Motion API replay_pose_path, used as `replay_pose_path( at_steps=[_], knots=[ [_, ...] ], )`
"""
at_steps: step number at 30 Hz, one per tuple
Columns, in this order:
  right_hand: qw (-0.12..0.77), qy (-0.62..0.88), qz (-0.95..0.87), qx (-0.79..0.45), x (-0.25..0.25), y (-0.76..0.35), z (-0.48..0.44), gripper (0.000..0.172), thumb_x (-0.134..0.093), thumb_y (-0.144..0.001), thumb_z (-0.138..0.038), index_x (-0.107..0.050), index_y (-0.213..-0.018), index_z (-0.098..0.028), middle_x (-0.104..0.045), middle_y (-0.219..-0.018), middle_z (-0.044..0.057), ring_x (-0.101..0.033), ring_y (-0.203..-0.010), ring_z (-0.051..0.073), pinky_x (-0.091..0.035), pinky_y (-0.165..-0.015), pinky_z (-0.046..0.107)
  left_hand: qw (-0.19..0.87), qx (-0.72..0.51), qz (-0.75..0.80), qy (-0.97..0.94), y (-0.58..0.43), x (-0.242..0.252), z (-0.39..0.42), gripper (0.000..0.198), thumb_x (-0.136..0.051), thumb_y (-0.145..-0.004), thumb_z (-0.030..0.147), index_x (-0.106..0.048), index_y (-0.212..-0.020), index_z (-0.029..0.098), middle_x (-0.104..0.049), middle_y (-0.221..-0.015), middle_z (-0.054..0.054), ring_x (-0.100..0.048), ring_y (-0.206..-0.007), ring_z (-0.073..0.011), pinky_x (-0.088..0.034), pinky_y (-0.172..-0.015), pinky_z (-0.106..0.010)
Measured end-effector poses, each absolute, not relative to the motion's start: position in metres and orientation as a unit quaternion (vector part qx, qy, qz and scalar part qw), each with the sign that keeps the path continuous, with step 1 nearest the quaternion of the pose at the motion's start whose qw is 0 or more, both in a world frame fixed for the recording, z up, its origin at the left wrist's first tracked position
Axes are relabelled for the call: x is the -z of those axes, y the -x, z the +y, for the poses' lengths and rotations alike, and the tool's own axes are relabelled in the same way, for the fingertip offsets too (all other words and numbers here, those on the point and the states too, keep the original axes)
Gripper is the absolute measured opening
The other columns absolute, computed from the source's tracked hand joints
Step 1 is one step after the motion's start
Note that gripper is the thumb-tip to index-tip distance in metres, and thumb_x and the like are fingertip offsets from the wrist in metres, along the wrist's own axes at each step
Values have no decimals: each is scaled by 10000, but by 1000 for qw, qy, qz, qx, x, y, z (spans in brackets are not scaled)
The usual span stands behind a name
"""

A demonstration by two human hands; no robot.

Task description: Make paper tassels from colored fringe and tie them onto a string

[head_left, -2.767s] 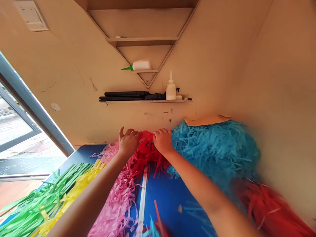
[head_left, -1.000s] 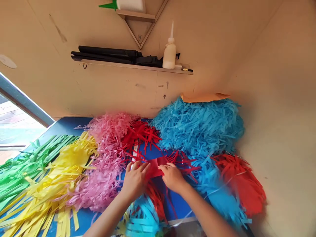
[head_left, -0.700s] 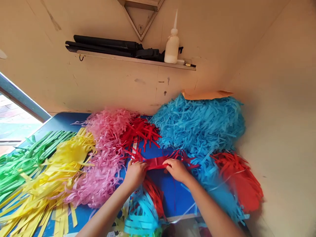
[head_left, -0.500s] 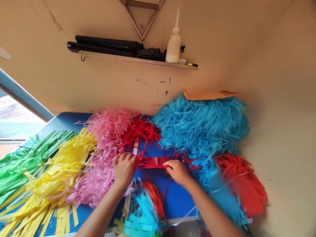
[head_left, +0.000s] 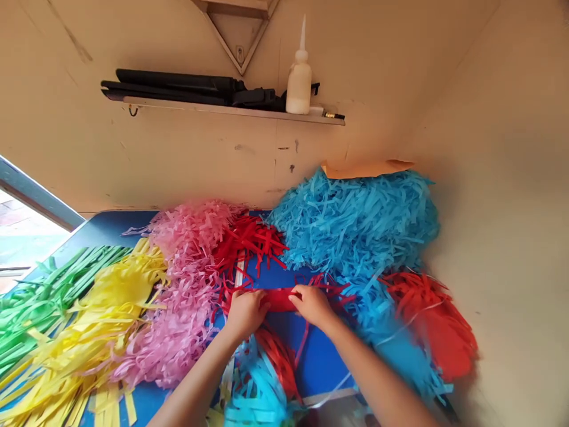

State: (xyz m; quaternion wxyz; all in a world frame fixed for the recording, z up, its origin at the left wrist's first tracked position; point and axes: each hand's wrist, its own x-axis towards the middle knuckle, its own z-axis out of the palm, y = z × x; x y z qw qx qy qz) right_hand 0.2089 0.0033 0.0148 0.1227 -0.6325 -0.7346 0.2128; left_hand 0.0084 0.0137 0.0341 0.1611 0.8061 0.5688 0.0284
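A red strip of fringed tissue paper [head_left: 279, 300] stretches across the blue table [head_left: 326, 362], its cut fringes hanging out at both ends. My left hand [head_left: 247, 312] is closed over the left part of the strip, fingers curled. Pinching the strip's right part between thumb and fingers is my right hand [head_left: 311, 304]. Close below my hands lies a bundle of light blue fringe [head_left: 258, 379] with a red-orange fringe [head_left: 280, 359] beside it. Dark red fringe [head_left: 249, 240] lies just beyond my left hand.
Pink fringe [head_left: 182, 296], yellow fringe [head_left: 115, 296] and green fringe [head_left: 48, 290] spread over the left side. A large blue fringe heap [head_left: 360, 225] and a red fringe bundle [head_left: 438, 332] lie right. A wall shelf [head_left: 231, 111] carries a glue bottle [head_left: 299, 86] and a black folded object [head_left: 178, 86].
My left hand has moved right along the red strip and now sits closer to my right hand. The camera view has shifted slightly.
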Motion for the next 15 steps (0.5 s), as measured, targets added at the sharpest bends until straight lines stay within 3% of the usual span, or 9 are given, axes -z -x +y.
replay_pose_path(
  at_steps=[6,15],
  knots=[
    [90,677,-706,-191,-9,-200,9,231,-547,-947,-362,-726,-889,-227,-756,-875,49,-690,-826,198,-403,-652,252,139,-7,610,-780,-7,-30,19,421,-378,-966,416,-730,-842,220,-779,-877,-86,-710,-885,-249,-417,-842,-368],
    [46,700,-691,-175,-6,-199,16,233,-571,-919,-389,-726,-838,-236,-754,-823,56,-695,-801,211,-397,-621,255,115,19,637,-762,-16,-23,26,408,-392,-953,416,-721,-906,180,-772,-864,-138,-714,-871,-305,-410,-840,-412]
  ],
)
